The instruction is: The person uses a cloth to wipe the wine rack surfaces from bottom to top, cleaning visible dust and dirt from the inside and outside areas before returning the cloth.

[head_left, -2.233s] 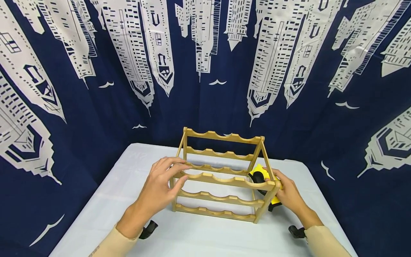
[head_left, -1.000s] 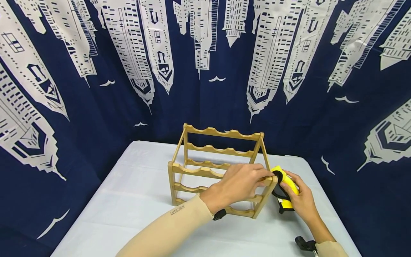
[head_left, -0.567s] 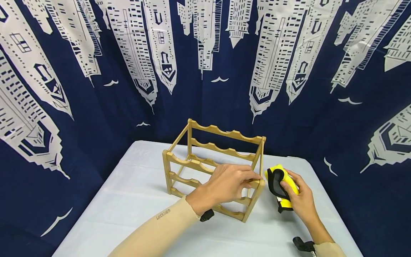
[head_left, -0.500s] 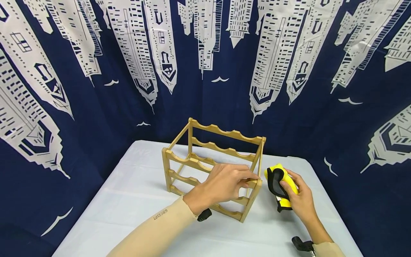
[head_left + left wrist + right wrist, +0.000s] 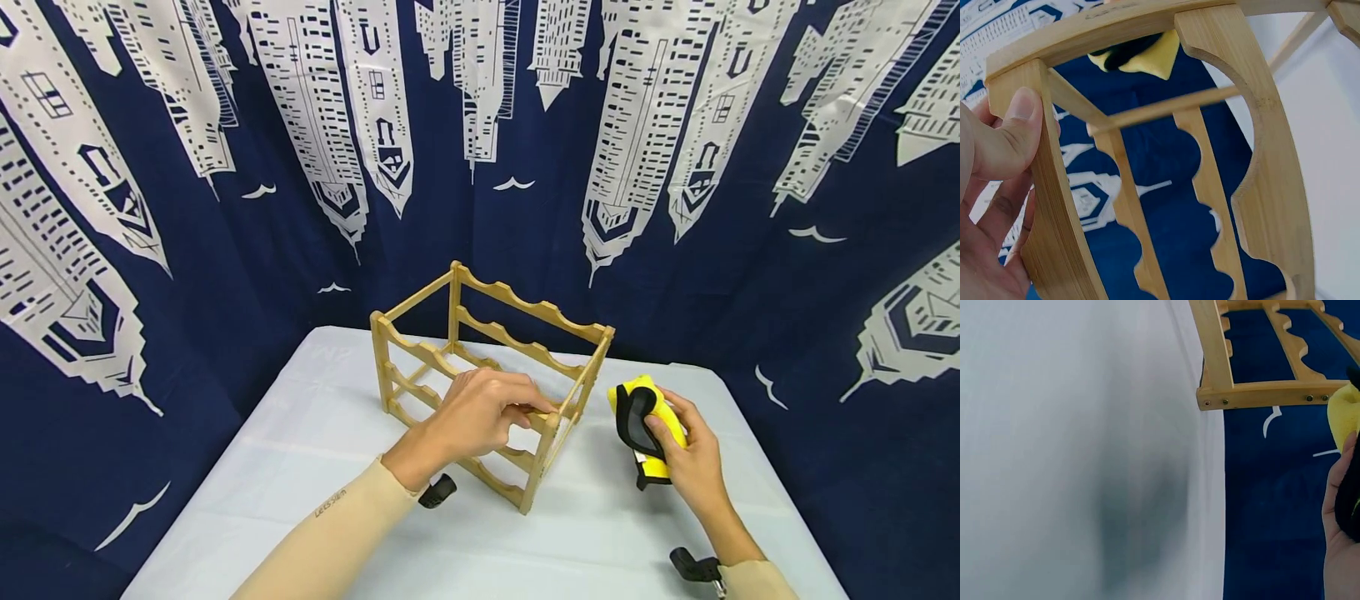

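Note:
A wooden wine rack (image 5: 420, 348) with scalloped rails stands at an angle on the table. My left hand (image 5: 480, 412) grips its front top rail near the right corner post. In the left wrist view, the thumb (image 5: 1019, 115) presses one face of the rail, with the fingers behind it. My right hand (image 5: 693, 454) holds a soft yellow-and-black fabric item (image 5: 645, 425), thumb on its front. That item is just right of the rack, apart from it; its exact kind is unclear. Only part of its fuzzy yellow fabric (image 5: 1344, 415) shows in the right wrist view.
A white cloth covers the table (image 5: 300, 400). Behind it hangs a dark blue curtain (image 5: 480, 233) printed with white buildings and birds. Black wrist cameras sit at the left wrist (image 5: 437, 491) and the right wrist (image 5: 693, 567).
My left hand went from the rack's left end to its right front corner. The rack has turned, that corner swinging left. The right hand drew the fabric item away from the rack's right end.

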A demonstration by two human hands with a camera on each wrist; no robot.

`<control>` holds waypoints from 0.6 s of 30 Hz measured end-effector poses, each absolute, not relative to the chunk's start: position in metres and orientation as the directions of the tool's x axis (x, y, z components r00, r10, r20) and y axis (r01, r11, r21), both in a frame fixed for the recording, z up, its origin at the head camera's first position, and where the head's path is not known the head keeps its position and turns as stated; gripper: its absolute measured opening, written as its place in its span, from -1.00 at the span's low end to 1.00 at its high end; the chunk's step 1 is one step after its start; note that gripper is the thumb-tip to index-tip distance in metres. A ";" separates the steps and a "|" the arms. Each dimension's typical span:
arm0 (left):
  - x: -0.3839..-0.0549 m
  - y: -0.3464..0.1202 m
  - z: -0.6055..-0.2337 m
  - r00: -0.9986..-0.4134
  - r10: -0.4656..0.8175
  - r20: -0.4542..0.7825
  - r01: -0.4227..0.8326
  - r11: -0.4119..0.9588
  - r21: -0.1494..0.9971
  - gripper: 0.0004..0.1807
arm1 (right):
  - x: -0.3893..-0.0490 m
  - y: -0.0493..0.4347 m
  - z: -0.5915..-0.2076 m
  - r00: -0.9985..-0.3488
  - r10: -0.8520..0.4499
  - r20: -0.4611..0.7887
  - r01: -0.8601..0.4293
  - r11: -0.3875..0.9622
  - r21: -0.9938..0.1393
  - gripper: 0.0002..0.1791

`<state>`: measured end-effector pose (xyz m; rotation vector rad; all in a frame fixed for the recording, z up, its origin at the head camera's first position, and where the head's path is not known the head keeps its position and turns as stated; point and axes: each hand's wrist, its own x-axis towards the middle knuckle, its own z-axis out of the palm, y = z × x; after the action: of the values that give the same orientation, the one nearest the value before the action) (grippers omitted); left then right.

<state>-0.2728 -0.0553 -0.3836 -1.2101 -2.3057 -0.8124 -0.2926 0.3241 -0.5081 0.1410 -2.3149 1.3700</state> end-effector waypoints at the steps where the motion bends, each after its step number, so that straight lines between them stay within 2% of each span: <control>1: -0.274 -0.058 -0.385 -0.537 0.593 0.599 0.838 0.455 0.301 -0.62 | -0.292 0.323 -0.508 -0.896 0.133 0.423 -0.308 0.499 -0.810 -0.39; 6: -0.279 -0.073 -0.387 -0.523 0.580 0.625 0.845 0.449 0.291 -0.59 | -0.287 0.314 -0.503 -0.896 0.120 0.427 -0.330 0.464 -0.822 -0.40; 12: -0.282 -0.089 -0.386 -0.519 0.576 0.632 0.849 0.435 0.300 -0.58 | -0.278 0.295 -0.492 -0.876 0.079 0.475 -0.416 0.375 -0.828 -0.40; 15: -0.283 -0.096 -0.386 -0.506 0.590 0.629 0.858 0.417 0.300 -0.62 | -0.273 0.283 -0.489 -0.838 0.061 0.542 -0.486 0.367 -0.793 -0.37; 18: -0.284 -0.103 -0.386 -0.500 0.607 0.618 0.866 0.366 0.340 -0.65 | -0.269 0.270 -0.488 -0.761 0.011 0.649 -0.598 0.375 -0.708 -0.30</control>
<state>-0.2841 -0.1031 -0.3859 -1.2840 -2.2441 -0.9113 -0.2685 0.2696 -0.4885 0.5044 -2.0730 1.4044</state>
